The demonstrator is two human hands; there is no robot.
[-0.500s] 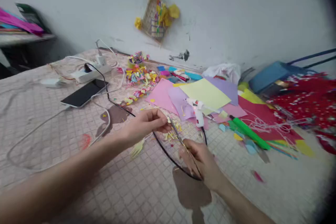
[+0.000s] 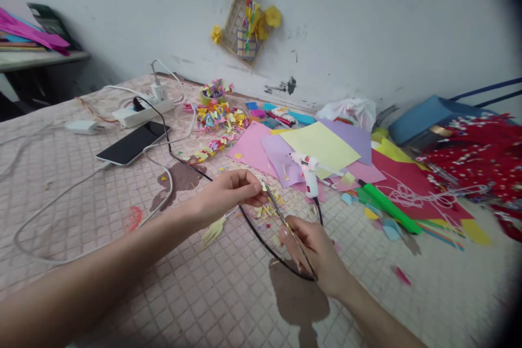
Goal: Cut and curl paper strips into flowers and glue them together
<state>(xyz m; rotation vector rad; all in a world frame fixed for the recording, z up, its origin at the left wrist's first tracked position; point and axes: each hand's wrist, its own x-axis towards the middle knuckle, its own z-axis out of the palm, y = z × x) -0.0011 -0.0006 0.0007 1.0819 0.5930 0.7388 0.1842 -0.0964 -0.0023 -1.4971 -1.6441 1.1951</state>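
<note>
1. One dark patch [image 2: 299,302] marks the near worktop [image 2: 196,304], just on the near side of the right hand.
2. The right hand [image 2: 312,247], the nearer of the two, has its fingers wrapped round the scissors [image 2: 283,219]. Their long axis slants from near right to far left, tips toward the left hand. Whether the blades are parted is too small to tell.
3. The left hand [image 2: 240,187] is left of the tips and a little farther off; its thumb and fingers pinch a small pale scrap [image 2: 264,187]. The hands are apart from each other, the blades reaching across the gap.
4. The scrap sits far and left of the right hand, right at the tips; I cannot tell if metal touches it. That alignment of tips and scrap seems the relation that matters.
5. Yellow clippings [image 2: 271,210] lie just beyond, near a black cord [image 2: 261,239].
6. To the right are a green roll [image 2: 389,206] and, farther, a glue gun [image 2: 309,171]; no label is legible on either.
7. Well left, the phone [image 2: 134,144] shows a dark screen and no readable brand.
8. Beyond the glue gun, the visible sheets [image 2: 324,147] carry no legible writing.
9. Farthest, on the wall [image 2: 163,22], faint digits [image 2: 297,32] look like 285, the last uncertain, right of a flowered hanging [image 2: 244,27].
</note>
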